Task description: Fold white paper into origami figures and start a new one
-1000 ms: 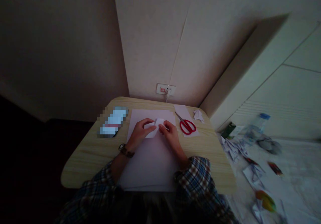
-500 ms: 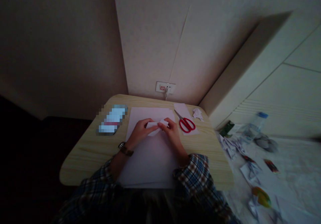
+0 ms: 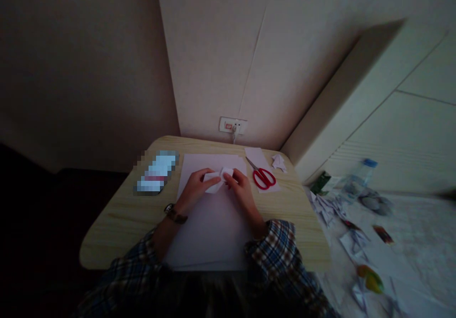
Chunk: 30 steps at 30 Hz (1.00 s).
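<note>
A small folded piece of white paper (image 3: 213, 186) is held between my two hands, above large white sheets (image 3: 210, 232) on the table. My left hand (image 3: 197, 185) pinches its left side, thumb on top. My right hand (image 3: 241, 187) grips the right end with thumb and fingers, where a folded flap stands up. Fingers cover part of the paper, so its full shape is hidden. Right of my right hand lie red-handled scissors (image 3: 263, 178), partly on a white paper strip (image 3: 255, 154). A small folded paper figure (image 3: 279, 163) rests beyond them.
A phone (image 3: 156, 172) with a blurred screen lies at the left of the wooden table (image 3: 117, 232). A plugged-in wall socket (image 3: 233, 126) sits behind. On the light surface at right are a plastic bottle (image 3: 359, 178), paper scraps (image 3: 326, 209) and a yellow-green object (image 3: 370, 279).
The right part of the folded paper now shows a raised flap between the fingers, and my right fingers have shifted on it. The whole view has moved slightly.
</note>
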{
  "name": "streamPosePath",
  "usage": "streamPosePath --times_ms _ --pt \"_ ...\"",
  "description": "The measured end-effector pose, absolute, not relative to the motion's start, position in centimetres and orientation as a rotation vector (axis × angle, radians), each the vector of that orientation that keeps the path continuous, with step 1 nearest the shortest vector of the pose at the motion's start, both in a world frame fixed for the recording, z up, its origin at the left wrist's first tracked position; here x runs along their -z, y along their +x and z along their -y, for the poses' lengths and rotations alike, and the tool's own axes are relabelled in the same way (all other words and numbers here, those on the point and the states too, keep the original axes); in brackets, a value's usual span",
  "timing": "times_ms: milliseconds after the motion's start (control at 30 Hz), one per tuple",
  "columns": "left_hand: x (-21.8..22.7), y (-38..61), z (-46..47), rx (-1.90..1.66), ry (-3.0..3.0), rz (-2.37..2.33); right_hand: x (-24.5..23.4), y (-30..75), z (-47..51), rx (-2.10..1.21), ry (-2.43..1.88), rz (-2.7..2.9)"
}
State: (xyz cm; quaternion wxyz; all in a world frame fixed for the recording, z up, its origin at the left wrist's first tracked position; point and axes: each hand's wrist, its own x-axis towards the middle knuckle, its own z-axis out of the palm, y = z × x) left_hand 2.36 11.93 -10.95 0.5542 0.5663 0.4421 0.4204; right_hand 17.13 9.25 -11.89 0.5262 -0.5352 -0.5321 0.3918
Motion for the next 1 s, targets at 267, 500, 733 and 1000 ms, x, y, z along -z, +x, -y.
streamPosePath --times_ms 267,500,733,1000 --pt "11.2 2.5 -12.1 -1.028 1.403 -1.064 12.3 17.3 -9.1 -0.849 -1.343 1.31" --pt "10.9 2.7 -12.0 -1.064 1.511 -1.065 12.4 17.2 -9.2 -0.731 -1.389 1.392" --pt "10.2 2.4 -11.8 -1.051 1.438 -1.02 12.2 16.8 -9.0 -0.692 -1.369 1.452" --pt "10.7 2.3 -11.8 -1.118 1.258 -1.009 12.2 16.6 -9.1 -0.846 -1.322 1.363"
